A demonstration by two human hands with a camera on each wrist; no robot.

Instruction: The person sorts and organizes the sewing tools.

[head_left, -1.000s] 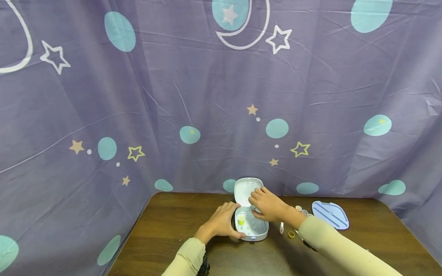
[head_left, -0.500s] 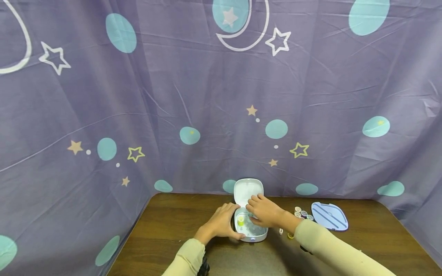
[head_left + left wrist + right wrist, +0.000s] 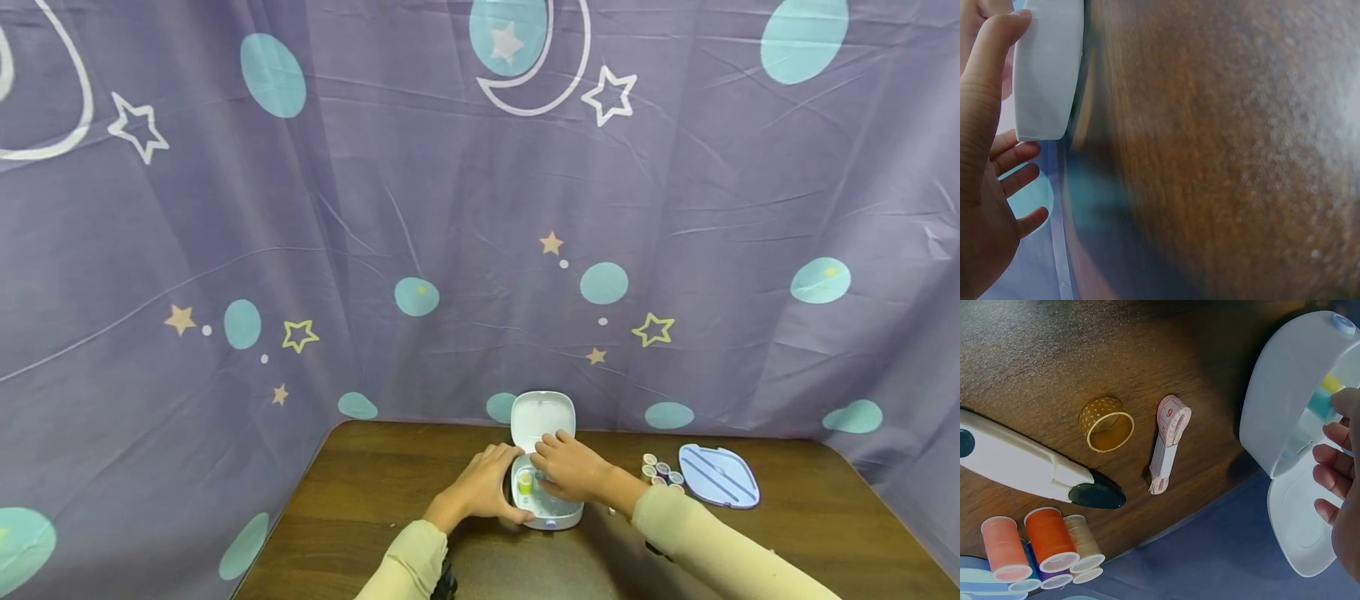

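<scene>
Right hand point(image 3: 573, 471) has come lower over the white box point(image 3: 1279, 381) since 1.0 s ago. Box: smooth glossy plastic, rounded corners, lower center of head frame, lid point(image 3: 542, 414) tilted up behind. Left hand spread point(image 3: 483, 485), gripping its left side, thumb at front, fingers at rear corner. Right thumb and finger pinch the teal spool point(image 3: 1319, 403) inside, next to a yellow one. Only right wrist view shows the teal one clearly, plus dimpled gold ring point(image 3: 1100, 411) and folded paper-banded tape point(image 3: 1172, 419), mid-frame on wood-grain table point(image 3: 1210, 356). Left wrist view adds the box's plain side wall
</scene>
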